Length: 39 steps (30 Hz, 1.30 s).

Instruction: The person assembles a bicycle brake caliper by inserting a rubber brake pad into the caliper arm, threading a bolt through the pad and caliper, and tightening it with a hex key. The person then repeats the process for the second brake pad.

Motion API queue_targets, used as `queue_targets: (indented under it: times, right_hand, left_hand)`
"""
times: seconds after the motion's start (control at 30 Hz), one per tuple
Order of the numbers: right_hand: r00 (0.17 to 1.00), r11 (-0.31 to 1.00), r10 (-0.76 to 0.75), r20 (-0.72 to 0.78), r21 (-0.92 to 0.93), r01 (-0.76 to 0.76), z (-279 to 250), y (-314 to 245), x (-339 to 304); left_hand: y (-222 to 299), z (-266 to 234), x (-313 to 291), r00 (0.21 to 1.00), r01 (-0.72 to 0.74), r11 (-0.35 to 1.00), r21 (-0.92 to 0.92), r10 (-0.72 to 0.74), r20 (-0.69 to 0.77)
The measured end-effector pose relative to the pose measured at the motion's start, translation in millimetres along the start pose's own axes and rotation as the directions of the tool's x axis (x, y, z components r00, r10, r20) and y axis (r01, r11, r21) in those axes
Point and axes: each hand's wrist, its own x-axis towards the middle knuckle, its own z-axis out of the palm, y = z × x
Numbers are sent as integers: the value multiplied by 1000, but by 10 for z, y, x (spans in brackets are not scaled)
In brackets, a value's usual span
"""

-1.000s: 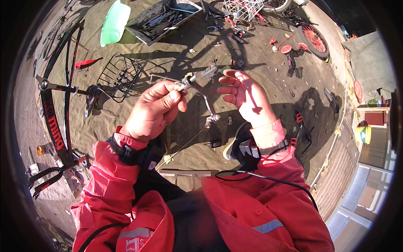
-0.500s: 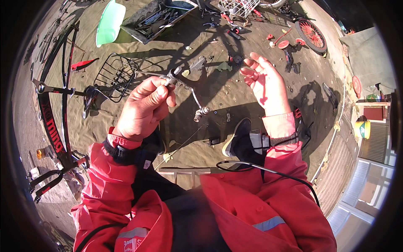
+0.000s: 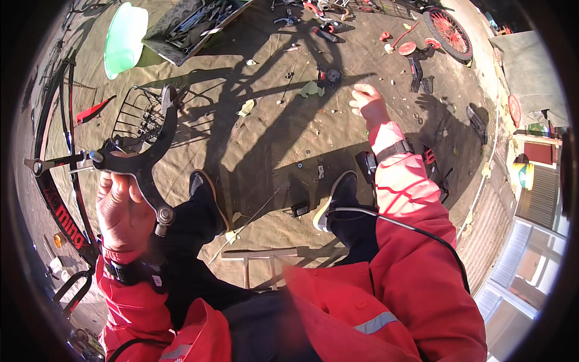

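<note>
Curved brake part (image 3: 148,161), dark metal, was at nine o'clock in our view, raised above the brown ground cloth (image 3: 265,154). Our left hand (image 3: 125,214) gripped it from below, fingertips turned up beneath the joint where its arms met. One arm bowed up toward ten o'clock and overlapped the black wire basket (image 3: 128,111) behind it from where we looked; the other ran down past our fingers to a bolted end fitting (image 3: 163,221).

Our right hand (image 3: 371,105) hung between one and two o'clock, well apart from the part, with nothing in it and its fingers loosely bent and parted. Red sleeves (image 3: 410,193) covered both our forearms.

Out at nine o'clock, beyond our left hand, we had a dark bicycle frame (image 3: 63,220) with red lettering. A green basin (image 3: 123,45) was tipped up between ten and eleven, just beside a tray (image 3: 175,58) of tools at eleven. Between one and two, farther out than our right hand, lay a red-spoked wheel (image 3: 447,35).
</note>
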Motion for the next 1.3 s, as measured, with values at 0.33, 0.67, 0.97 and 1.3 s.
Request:
queue_targets:
  times: [0.33, 0.67, 0.97, 1.3]
  right_hand:
    - [985, 681, -134, 110, -712, 172, 487, 824, 781]
    - [990, 457, -24, 140, -879, 136, 859, 997, 1442]
    - [992, 441, 95, 88, -897, 37, 1069, 968, 1716]
    - [1000, 595, 13, 16, -804, 5, 1106, 1188, 1741]
  left_hand:
    - [54, -351, 574, 994, 40, 999, 34, -43, 96]
    - [46, -424, 976, 967, 252, 966, -65, -253, -14]
    - [-56, -376, 1321, 953, 268, 963, -7, -264, 149]
    - [-76, -396, 1362, 965, 229, 971, 69, -236, 119]
